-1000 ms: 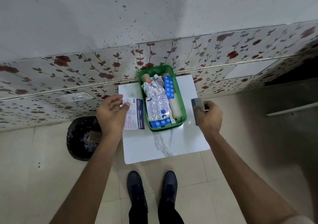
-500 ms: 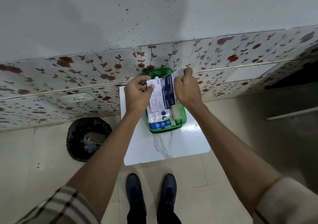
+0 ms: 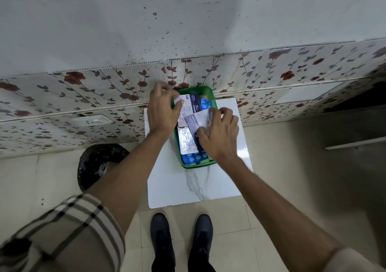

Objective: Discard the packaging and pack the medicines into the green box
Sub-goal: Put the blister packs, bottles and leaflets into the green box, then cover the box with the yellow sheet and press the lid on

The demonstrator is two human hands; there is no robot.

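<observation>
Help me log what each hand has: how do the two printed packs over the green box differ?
The white-and-blue pack lies toward the box's far end, under the left hand; the grey pack lies nearer the middle, under the right hand. The grey one overlaps the other and sits more tilted. Both are flat, printed, over the green box.

Home interior: floral wall tiles, tiled floor, lined bin.

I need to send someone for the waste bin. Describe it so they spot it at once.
Start at the white marble-look tabletop against the flowered wall tiles. On the floor to its left, near the wall, stands the bin, partly behind the person's left forearm. It is the only round, dark thing there, lined with a glossy black bag.
</observation>
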